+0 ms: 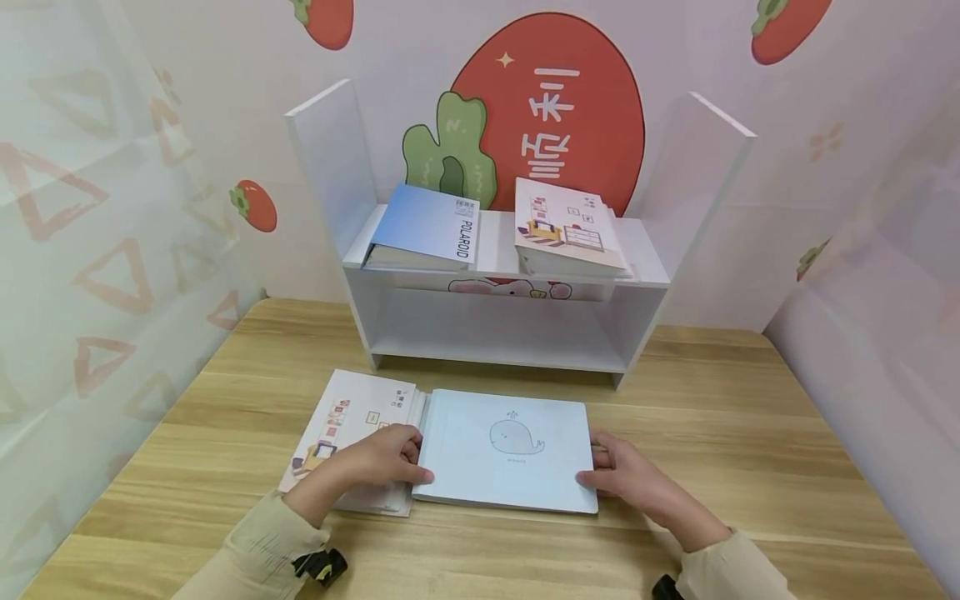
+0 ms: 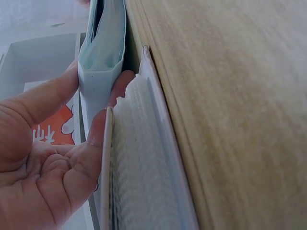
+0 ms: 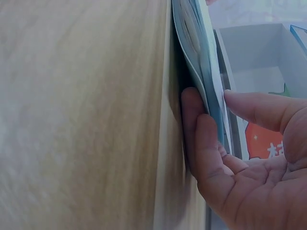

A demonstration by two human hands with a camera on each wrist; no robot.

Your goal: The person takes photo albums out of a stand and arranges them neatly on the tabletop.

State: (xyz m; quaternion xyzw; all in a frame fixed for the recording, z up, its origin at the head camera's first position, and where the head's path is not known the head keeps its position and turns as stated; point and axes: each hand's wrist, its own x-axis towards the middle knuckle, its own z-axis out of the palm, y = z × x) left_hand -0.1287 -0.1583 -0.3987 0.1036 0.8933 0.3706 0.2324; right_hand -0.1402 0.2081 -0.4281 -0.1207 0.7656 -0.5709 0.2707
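Observation:
A pale blue photo album [image 1: 480,433] with a whale drawing on its cover lies flat over the table, between both hands. My left hand [image 1: 386,457] pinches its left edge, thumb on top and fingertips underneath; in the left wrist view the thumb presses the album's spine [image 2: 96,88]. At the right edge my right hand [image 1: 626,473] grips the same album, its thumb on the cover and fingers below, as the right wrist view shows. Under my left hand sits a white photo album [image 1: 348,408] with printed pictures, its pages [image 2: 136,158] close against my left fingers.
Behind the albums stands a white two-level shelf [image 1: 495,329] with tall side panels. Its upper board holds a blue POLAROID album [image 1: 427,225] at left and white albums [image 1: 566,225] at right. Wood-grain table [image 1: 750,467] surrounds everything, with patterned curtains on the sides.

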